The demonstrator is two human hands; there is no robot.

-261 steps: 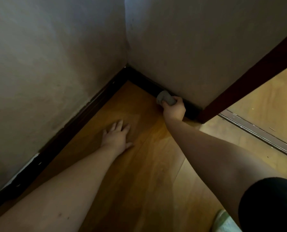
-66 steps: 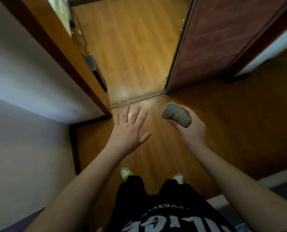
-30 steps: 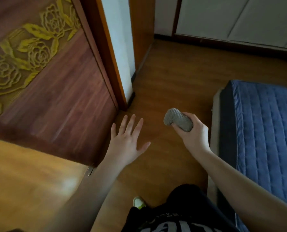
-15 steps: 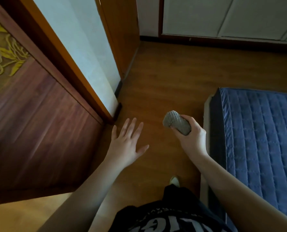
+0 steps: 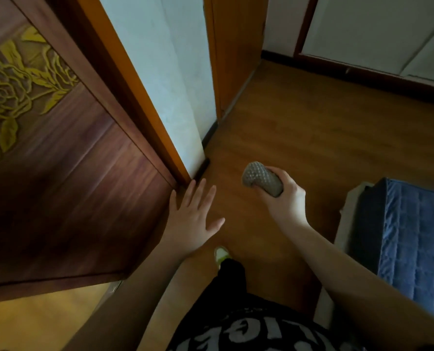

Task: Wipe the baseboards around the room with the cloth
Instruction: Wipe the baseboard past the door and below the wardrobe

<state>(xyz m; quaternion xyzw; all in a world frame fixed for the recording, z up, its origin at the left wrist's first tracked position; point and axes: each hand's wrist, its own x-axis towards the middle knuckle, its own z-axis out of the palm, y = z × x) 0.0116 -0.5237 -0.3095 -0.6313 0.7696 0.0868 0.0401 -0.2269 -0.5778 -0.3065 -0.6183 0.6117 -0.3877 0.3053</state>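
Note:
My right hand (image 5: 285, 198) grips a bunched grey textured cloth (image 5: 261, 179) in the air above the wooden floor. My left hand (image 5: 191, 217) is held out flat with spread straight fingers, holding nothing, close to the lower corner of the door. A short dark baseboard (image 5: 208, 140) runs along the foot of the narrow white wall, ahead of both hands. Another dark baseboard (image 5: 362, 74) lines the far wall at the top right. Neither hand touches a baseboard.
A dark wooden door (image 5: 66, 173) with a gold rose carving stands open on the left, next to an orange door frame (image 5: 124, 79). A blue quilted mattress (image 5: 410, 239) lies on the right. My shoe (image 5: 221, 254) and dark trouser leg stand on the floor (image 5: 299, 127) between them.
I have stood up from the earlier corner and turned past the doorway. Over the last second the view swung left and the narrow wall's baseboard came closer. My right hand keeps hold of the cloth.

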